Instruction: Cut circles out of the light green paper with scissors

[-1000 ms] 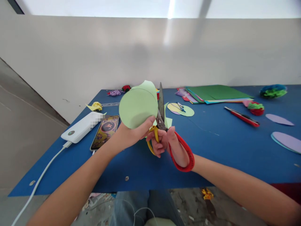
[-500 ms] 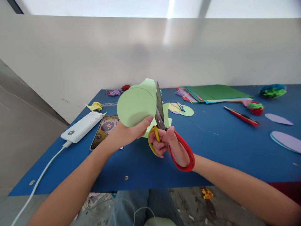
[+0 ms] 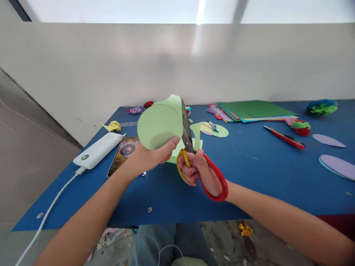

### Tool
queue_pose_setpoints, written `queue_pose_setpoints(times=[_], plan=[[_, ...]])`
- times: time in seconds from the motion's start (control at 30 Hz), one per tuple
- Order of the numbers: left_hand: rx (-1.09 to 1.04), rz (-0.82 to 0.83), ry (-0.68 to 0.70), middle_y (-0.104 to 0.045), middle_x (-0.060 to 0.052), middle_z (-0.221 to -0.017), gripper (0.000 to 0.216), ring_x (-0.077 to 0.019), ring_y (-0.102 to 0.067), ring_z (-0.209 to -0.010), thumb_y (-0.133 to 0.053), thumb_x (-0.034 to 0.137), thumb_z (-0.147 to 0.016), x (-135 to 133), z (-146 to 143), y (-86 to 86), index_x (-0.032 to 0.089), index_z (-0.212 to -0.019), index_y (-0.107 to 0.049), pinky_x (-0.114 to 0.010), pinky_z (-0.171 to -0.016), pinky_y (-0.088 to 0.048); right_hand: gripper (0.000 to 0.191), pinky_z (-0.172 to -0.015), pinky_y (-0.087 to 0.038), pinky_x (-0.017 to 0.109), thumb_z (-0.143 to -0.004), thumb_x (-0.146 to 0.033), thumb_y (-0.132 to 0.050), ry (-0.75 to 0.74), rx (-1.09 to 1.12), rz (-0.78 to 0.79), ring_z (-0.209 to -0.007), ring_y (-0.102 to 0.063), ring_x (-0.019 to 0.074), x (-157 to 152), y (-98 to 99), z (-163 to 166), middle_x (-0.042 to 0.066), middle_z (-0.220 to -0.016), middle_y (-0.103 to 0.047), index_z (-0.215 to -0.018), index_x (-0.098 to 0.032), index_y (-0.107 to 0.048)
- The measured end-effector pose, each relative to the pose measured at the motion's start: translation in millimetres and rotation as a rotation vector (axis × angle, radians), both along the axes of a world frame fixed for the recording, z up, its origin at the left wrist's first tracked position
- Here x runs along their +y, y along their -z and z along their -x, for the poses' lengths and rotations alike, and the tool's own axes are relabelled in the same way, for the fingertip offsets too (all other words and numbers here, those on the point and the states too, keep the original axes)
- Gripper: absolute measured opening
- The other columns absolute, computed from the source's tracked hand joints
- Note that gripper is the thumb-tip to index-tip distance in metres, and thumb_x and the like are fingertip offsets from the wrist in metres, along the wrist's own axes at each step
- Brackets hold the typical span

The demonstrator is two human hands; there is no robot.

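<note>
Light green paper (image 3: 159, 125), with a rounded front edge and a curved line near its top, is pinched by my left hand (image 3: 156, 155), thumb on its face. My right hand (image 3: 194, 168) grips large scissors (image 3: 187, 135), fingers through the yellow loop and thumb through the red one. The dark blades point up along the paper's right edge and look nearly closed. A narrow strip of green paper (image 3: 197, 135) hangs just right of the blades. Behind the hands, more pale green paper is partly hidden.
A white power bank (image 3: 97, 151) with a cable and a phone (image 3: 122, 153) lie left on the blue table (image 3: 235, 184). Cut paper rounds with a compass (image 3: 213, 127) lie behind. Rightward are coloured sheets (image 3: 255, 109), a red cutter knife (image 3: 285, 137) and lilac paper ovals (image 3: 337, 164).
The scissor blades have drawn closer together and tilted slightly left against the paper's edge. The strip beside them shows more. My left hand has barely moved.
</note>
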State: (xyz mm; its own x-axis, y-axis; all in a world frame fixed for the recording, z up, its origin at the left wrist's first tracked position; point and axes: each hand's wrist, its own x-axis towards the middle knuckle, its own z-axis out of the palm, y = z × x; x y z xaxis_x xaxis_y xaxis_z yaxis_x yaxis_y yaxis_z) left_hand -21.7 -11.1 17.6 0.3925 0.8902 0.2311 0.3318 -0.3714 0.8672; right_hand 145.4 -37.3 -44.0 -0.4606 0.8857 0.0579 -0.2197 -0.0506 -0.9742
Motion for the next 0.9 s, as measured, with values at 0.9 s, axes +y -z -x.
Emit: queue_pose_setpoints(times=[0.9], plan=[[-0.333, -0.071, -0.268, -0.046, 0.004, -0.047, 0.042, -0.0088, -0.045, -0.044, -0.057, 0.047, -0.087, 1, -13, 17.4, 0.019, -0.056, -0.050, -0.024, -0.047, -0.039, 0.066, -0.069, -0.056, 0.035, -0.079, -0.077, -0.041, -0.280, 0.010, -0.182, -0.091, -0.061, 0.0229, 9, 13.0, -5, 0.012, -0.100, -0.059, -0.104, -0.018, -0.058]])
